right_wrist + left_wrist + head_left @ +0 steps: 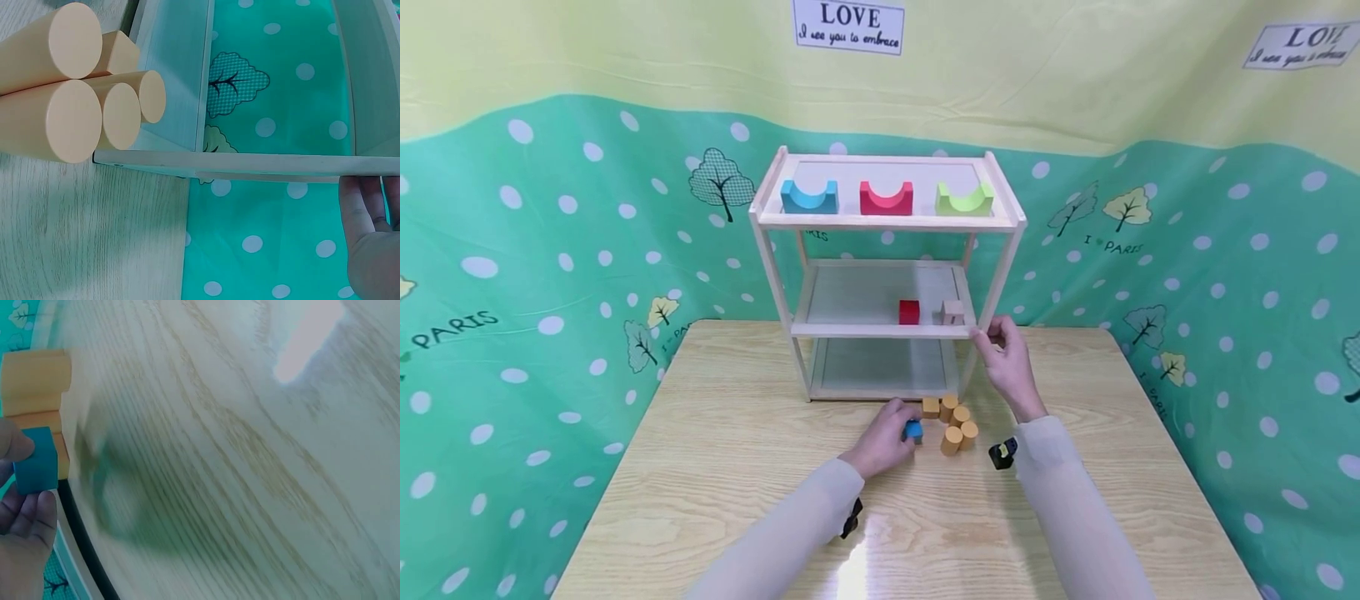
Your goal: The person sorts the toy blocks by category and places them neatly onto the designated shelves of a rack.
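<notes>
My left hand (883,437) pinches a blue cube (913,431) between thumb and fingertips, low over the table in front of the shelf. The left wrist view shows the same blue cube (37,461) close by the orange blocks (37,378). My right hand (1009,367) holds the right front post of the pale wooden three-tier shelf (880,331) at middle-board height, thumb in front. In the right wrist view, its fingers (356,209) meet the post's edge. Several orange cylinders (952,440) and one orange cube (930,407) stand right of the blue cube.
On the middle board sit a red cube (909,312) and a pale pink cube (952,312). Blue (809,198), red (886,200) and green (964,201) arch-cut blocks line the top board. A dotted green cloth (587,250) hangs around the wooden table (715,450).
</notes>
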A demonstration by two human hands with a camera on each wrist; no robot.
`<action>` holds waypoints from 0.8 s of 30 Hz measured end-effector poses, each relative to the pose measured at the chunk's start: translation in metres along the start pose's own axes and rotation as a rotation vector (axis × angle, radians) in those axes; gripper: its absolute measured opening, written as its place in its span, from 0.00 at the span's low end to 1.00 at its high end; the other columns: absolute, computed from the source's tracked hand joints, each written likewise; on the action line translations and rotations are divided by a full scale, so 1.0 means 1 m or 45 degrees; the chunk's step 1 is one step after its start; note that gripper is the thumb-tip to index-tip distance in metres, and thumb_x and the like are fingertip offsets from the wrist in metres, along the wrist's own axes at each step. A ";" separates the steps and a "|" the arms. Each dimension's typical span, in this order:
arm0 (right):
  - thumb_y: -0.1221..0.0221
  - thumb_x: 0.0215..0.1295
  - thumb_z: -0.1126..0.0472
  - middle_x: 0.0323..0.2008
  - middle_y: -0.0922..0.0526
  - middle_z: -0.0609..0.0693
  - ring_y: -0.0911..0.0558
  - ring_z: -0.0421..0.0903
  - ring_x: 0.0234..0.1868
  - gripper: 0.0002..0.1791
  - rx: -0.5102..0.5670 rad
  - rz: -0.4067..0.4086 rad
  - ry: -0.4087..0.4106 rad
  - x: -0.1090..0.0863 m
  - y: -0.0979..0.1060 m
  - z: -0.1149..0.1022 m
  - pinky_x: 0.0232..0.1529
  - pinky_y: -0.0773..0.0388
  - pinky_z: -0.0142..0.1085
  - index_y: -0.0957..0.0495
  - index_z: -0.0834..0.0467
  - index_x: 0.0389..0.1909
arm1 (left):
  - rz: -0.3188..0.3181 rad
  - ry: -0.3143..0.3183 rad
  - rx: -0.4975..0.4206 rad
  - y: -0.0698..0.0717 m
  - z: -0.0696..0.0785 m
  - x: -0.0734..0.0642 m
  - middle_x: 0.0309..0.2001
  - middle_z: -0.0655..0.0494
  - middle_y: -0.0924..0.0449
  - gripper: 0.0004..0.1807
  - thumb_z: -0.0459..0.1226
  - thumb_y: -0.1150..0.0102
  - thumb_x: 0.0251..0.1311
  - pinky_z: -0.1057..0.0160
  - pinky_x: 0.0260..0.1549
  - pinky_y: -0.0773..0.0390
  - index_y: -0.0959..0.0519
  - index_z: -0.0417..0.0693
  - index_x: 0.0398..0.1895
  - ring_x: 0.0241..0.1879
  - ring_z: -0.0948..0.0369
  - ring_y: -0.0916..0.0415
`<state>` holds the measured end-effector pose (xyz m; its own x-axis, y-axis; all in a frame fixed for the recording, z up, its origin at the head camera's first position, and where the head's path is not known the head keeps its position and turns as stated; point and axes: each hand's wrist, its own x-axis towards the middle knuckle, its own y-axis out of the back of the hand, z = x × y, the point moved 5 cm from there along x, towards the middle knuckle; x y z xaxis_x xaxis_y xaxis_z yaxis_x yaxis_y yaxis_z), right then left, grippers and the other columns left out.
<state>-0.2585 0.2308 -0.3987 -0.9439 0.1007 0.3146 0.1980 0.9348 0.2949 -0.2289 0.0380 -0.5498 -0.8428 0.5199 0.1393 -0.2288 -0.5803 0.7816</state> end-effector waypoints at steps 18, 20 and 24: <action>0.46 0.69 0.62 0.38 0.29 0.58 0.27 0.50 0.41 0.13 -0.032 -0.011 -0.014 0.000 0.000 0.001 0.39 0.29 0.32 0.31 0.69 0.44 | -0.013 -0.020 0.008 0.050 0.009 -0.012 0.46 0.59 0.32 0.20 0.29 0.40 0.53 0.67 0.49 0.26 0.24 0.43 0.52 0.46 0.63 0.32; 0.45 0.69 0.62 0.37 0.29 0.58 0.28 0.50 0.41 0.13 -0.036 -0.011 -0.016 0.000 0.000 0.001 0.38 0.29 0.32 0.31 0.69 0.44 | -0.018 -0.021 0.020 0.056 0.011 -0.013 0.46 0.59 0.32 0.20 0.30 0.40 0.54 0.67 0.49 0.26 0.24 0.45 0.52 0.46 0.63 0.32; 0.46 0.69 0.62 0.38 0.29 0.58 0.28 0.50 0.41 0.13 -0.039 -0.015 -0.019 -0.001 -0.001 0.000 0.39 0.29 0.33 0.31 0.69 0.45 | -0.015 -0.049 0.054 0.068 0.016 -0.012 0.46 0.57 0.32 0.21 0.30 0.40 0.53 0.66 0.49 0.26 0.25 0.45 0.53 0.45 0.62 0.31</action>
<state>-0.2578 0.2304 -0.3994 -0.9499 0.0953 0.2977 0.1950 0.9250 0.3262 -0.2264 0.0016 -0.4888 -0.8208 0.5504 0.1527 -0.2166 -0.5473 0.8084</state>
